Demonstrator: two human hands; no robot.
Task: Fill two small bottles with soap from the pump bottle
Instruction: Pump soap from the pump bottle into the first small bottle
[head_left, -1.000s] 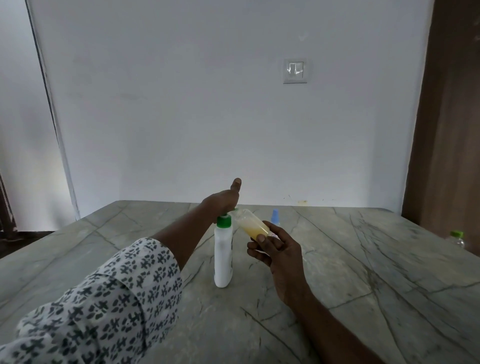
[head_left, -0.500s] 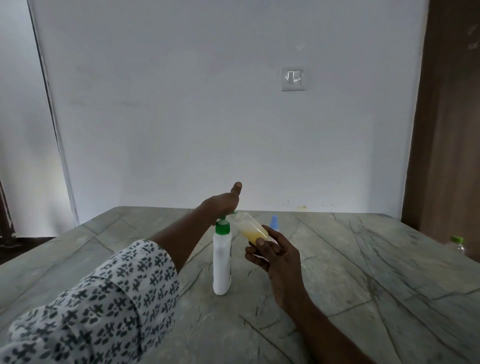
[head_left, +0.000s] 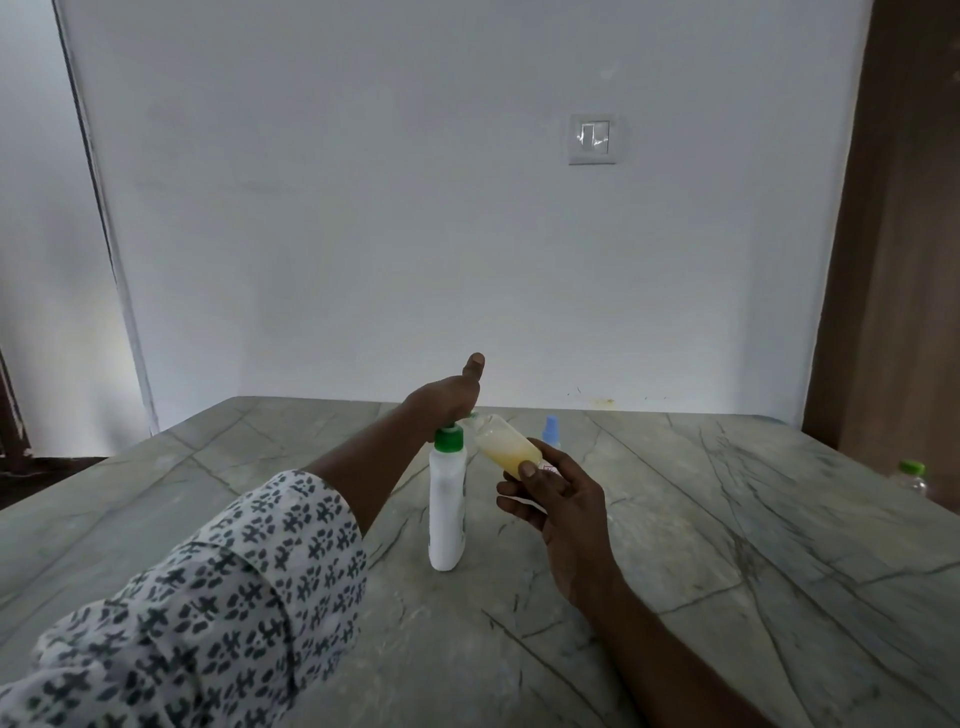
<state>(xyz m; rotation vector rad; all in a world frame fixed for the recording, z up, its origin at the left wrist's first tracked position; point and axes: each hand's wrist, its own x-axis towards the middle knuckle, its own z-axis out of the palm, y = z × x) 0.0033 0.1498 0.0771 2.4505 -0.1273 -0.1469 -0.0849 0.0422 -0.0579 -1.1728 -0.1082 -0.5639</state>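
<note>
Right in the middle of the frame stands a tall white plastic pump bottle with a green top (head_left: 445, 509). It is upright on the grey-green stone table (head_left: 727, 545). The left hand (head_left: 441, 397) sits on top of the green pump, with its thumb sticking up. Its fingers are hidden behind the hand, so I cannot tell if they are curled or straight.

Just to the right of the pump, the right hand (head_left: 561, 499) holds a small clear plastic bottle (head_left: 506, 451). The fingers and thumb are curled round its lower end. The little bottle is tilted, with its mouth up by the green spout. Yellow soap lies in its lower part.

Behind the right hand, a bit higher in the frame, a second small bottle with a blue cap (head_left: 550, 432) stands on the table. Only its top shows.

The left arm wears a white sleeve with little dark shapes (head_left: 208, 597), in the lower left of the frame. The right arm is bare and comes in from the lower right.

At the right edge, a clear bottle with a green cap (head_left: 908, 475) peeks up past the table. A brown wooden door (head_left: 904, 260) fills the upper right. The white wall (head_left: 363, 208) behind the table has a white light switch (head_left: 594, 139) on it.
</note>
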